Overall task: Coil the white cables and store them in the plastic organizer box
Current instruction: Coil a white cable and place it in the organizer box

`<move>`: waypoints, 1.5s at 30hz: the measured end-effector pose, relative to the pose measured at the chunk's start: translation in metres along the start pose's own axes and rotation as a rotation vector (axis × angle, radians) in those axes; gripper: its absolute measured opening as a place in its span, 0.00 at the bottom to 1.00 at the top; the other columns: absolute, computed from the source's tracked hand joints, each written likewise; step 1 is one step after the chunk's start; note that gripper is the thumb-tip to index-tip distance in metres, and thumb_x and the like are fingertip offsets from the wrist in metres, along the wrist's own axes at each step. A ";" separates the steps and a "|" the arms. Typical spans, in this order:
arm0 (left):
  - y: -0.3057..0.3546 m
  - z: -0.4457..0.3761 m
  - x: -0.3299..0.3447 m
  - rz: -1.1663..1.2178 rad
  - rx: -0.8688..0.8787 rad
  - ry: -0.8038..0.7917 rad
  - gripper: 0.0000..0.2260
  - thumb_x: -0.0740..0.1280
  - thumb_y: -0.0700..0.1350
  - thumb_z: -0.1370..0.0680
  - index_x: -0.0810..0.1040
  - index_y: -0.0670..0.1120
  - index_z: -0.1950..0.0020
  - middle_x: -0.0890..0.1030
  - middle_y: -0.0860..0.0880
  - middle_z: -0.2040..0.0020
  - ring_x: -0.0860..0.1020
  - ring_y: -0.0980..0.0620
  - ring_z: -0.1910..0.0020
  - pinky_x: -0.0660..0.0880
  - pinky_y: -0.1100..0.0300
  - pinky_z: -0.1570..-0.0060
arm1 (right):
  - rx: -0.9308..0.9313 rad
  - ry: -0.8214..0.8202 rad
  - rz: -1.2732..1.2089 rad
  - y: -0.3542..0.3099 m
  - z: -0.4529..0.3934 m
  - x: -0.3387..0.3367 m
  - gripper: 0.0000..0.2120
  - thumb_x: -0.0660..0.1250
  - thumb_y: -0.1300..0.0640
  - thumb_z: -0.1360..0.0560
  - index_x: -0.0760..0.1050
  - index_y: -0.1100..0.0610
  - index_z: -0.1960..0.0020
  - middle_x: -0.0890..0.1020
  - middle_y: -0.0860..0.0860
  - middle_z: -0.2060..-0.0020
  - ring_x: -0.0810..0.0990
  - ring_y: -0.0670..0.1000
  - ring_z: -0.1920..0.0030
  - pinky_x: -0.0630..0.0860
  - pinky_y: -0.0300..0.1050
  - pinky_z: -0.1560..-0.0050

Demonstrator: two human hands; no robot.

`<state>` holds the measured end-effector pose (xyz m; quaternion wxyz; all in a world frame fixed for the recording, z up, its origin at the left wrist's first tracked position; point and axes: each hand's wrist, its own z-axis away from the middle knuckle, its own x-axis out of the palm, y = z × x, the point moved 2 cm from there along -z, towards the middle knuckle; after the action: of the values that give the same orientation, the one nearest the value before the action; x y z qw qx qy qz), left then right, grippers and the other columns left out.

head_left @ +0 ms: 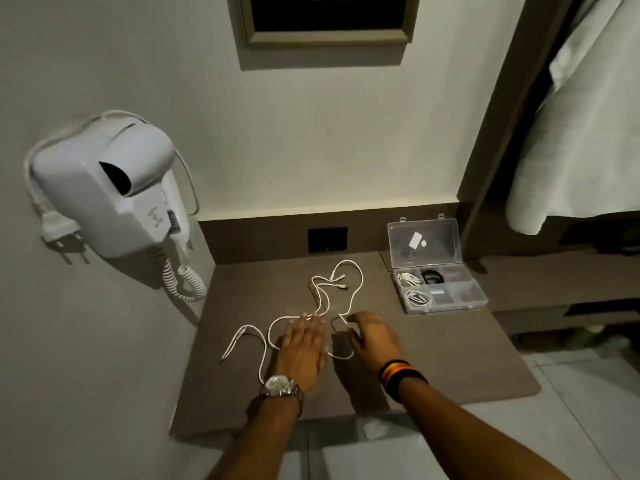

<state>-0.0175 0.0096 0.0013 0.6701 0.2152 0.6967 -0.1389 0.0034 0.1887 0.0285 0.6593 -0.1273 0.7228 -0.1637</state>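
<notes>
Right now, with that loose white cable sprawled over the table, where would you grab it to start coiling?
Probably at a free end. The loose white cable has connector tips lying bare near the far loop, around, with open table beside them. Come from above and pinch just behind a plug; the middle is tangled bends, partly under the flat left hand. The right hand is curled near another strand.

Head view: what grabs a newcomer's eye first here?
Probably the loose white cable sprawled in loops across the brown counter, with the left hand flat on it and the right hand curled at a loop beside it. Next, the big white wall-mounted hair dryer at left. At the counter's back right sits the open plastic organizer box, two coiled white cables already in its left compartments.
</notes>
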 end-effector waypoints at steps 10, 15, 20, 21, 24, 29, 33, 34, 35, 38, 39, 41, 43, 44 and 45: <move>-0.015 -0.014 0.052 -0.210 0.061 -0.136 0.14 0.69 0.39 0.31 0.82 0.45 0.45 0.83 0.42 0.48 0.79 0.39 0.44 0.69 0.43 0.30 | -0.220 -0.171 0.165 0.009 0.014 0.058 0.12 0.56 0.49 0.24 0.78 0.49 0.54 0.85 0.51 0.59 0.81 0.55 0.54 0.73 0.51 0.40; -0.009 -0.029 0.018 -0.009 0.059 0.101 0.02 0.71 0.48 0.27 0.80 0.51 0.56 0.82 0.51 0.58 0.80 0.47 0.55 0.76 0.54 0.47 | -0.144 -0.131 0.042 0.016 0.011 0.038 0.12 0.59 0.47 0.22 0.77 0.47 0.43 0.85 0.48 0.50 0.80 0.52 0.45 0.65 0.53 0.30; 0.006 -0.046 -0.062 0.299 0.008 0.218 0.10 0.62 0.53 0.19 0.80 0.50 0.49 0.82 0.49 0.52 0.78 0.47 0.51 0.71 0.56 0.54 | -0.052 0.181 -0.090 0.014 -0.004 -0.023 0.13 0.58 0.45 0.17 0.79 0.48 0.52 0.84 0.49 0.63 0.82 0.54 0.56 0.67 0.56 0.32; 0.005 -0.048 -0.078 0.369 -0.013 0.218 0.10 0.62 0.54 0.19 0.79 0.52 0.52 0.82 0.50 0.54 0.79 0.47 0.53 0.72 0.56 0.56 | -0.021 0.227 -0.151 0.016 -0.006 -0.041 0.14 0.57 0.44 0.17 0.79 0.48 0.52 0.84 0.49 0.64 0.82 0.55 0.56 0.69 0.56 0.34; -0.005 -0.053 -0.111 0.485 -0.092 0.211 0.13 0.61 0.57 0.19 0.75 0.51 0.59 0.79 0.52 0.62 0.80 0.45 0.61 0.75 0.52 0.62 | 0.122 0.290 -0.471 0.027 -0.010 -0.095 0.16 0.59 0.44 0.17 0.82 0.50 0.48 0.86 0.53 0.62 0.83 0.57 0.55 0.80 0.53 0.50; -0.018 -0.054 -0.127 0.768 -0.227 0.164 0.14 0.62 0.57 0.19 0.77 0.51 0.60 0.81 0.53 0.66 0.81 0.50 0.66 0.79 0.51 0.58 | 0.227 0.450 -0.778 0.057 -0.015 -0.151 0.15 0.63 0.45 0.18 0.84 0.53 0.49 0.83 0.51 0.63 0.78 0.51 0.64 0.77 0.48 0.59; -0.018 -0.047 -0.131 1.027 -0.262 0.075 0.15 0.65 0.52 0.18 0.76 0.47 0.63 0.76 0.48 0.71 0.77 0.51 0.74 0.81 0.50 0.63 | 0.365 0.421 -0.916 0.086 -0.015 -0.161 0.12 0.66 0.51 0.19 0.85 0.56 0.52 0.82 0.62 0.63 0.79 0.58 0.63 0.79 0.51 0.64; -0.018 -0.045 -0.134 1.040 -0.262 0.056 0.16 0.65 0.53 0.19 0.75 0.46 0.63 0.74 0.48 0.72 0.75 0.52 0.76 0.79 0.52 0.67 | 0.398 0.379 -0.920 0.091 -0.013 -0.161 0.11 0.67 0.53 0.19 0.85 0.59 0.51 0.84 0.66 0.59 0.79 0.59 0.63 0.79 0.50 0.64; -0.018 -0.044 -0.138 1.056 -0.271 0.050 0.16 0.65 0.53 0.19 0.76 0.46 0.63 0.72 0.49 0.73 0.71 0.52 0.78 0.76 0.56 0.71 | 0.416 0.324 -0.918 0.094 -0.010 -0.161 0.11 0.68 0.55 0.20 0.84 0.61 0.50 0.84 0.67 0.56 0.78 0.57 0.63 0.79 0.48 0.64; -0.009 -0.048 -0.154 1.110 -0.283 0.067 0.16 0.64 0.53 0.18 0.78 0.46 0.61 0.68 0.51 0.74 0.63 0.55 0.78 0.63 0.65 0.77 | 0.368 0.108 -0.918 0.081 -0.001 -0.160 0.12 0.67 0.59 0.19 0.80 0.64 0.39 0.83 0.60 0.57 0.76 0.52 0.65 0.76 0.45 0.65; -0.004 -0.050 -0.160 1.107 -0.265 0.063 0.15 0.65 0.53 0.19 0.79 0.47 0.61 0.68 0.51 0.74 0.62 0.55 0.78 0.61 0.66 0.78 | 0.327 0.024 -0.885 0.071 0.001 -0.160 0.15 0.68 0.56 0.19 0.79 0.62 0.37 0.84 0.58 0.55 0.78 0.51 0.64 0.77 0.44 0.65; 0.009 -0.054 -0.169 1.111 -0.221 0.025 0.15 0.66 0.54 0.19 0.80 0.47 0.61 0.67 0.51 0.74 0.62 0.56 0.79 0.59 0.67 0.78 | 0.246 -0.147 -0.808 0.048 0.001 -0.159 0.24 0.70 0.45 0.22 0.76 0.59 0.33 0.84 0.56 0.47 0.81 0.51 0.58 0.80 0.44 0.63; 0.021 -0.057 -0.174 1.143 -0.185 -0.025 0.14 0.66 0.54 0.19 0.81 0.46 0.60 0.66 0.52 0.75 0.61 0.57 0.80 0.58 0.67 0.78 | 0.195 -0.273 -0.701 0.022 -0.004 -0.155 0.35 0.71 0.37 0.26 0.69 0.56 0.27 0.79 0.55 0.37 0.82 0.54 0.44 0.82 0.47 0.54; 0.026 -0.057 -0.175 1.160 -0.170 -0.048 0.14 0.66 0.54 0.19 0.81 0.46 0.59 0.66 0.52 0.75 0.60 0.57 0.80 0.57 0.67 0.77 | 0.153 -0.293 -0.600 0.010 -0.007 -0.154 0.39 0.72 0.36 0.27 0.65 0.54 0.24 0.75 0.55 0.31 0.78 0.56 0.35 0.81 0.50 0.45; 0.030 -0.057 -0.177 1.168 -0.155 -0.069 0.14 0.66 0.54 0.19 0.81 0.46 0.58 0.66 0.53 0.75 0.60 0.57 0.79 0.57 0.67 0.77 | 0.092 -0.271 -0.489 0.000 -0.010 -0.153 0.41 0.72 0.36 0.28 0.63 0.53 0.22 0.71 0.55 0.26 0.74 0.58 0.29 0.77 0.53 0.37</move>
<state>-0.0508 0.0430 0.1832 0.6716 0.5090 0.4488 0.2975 0.0081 0.2509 0.1684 0.6959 -0.2885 0.5676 -0.3321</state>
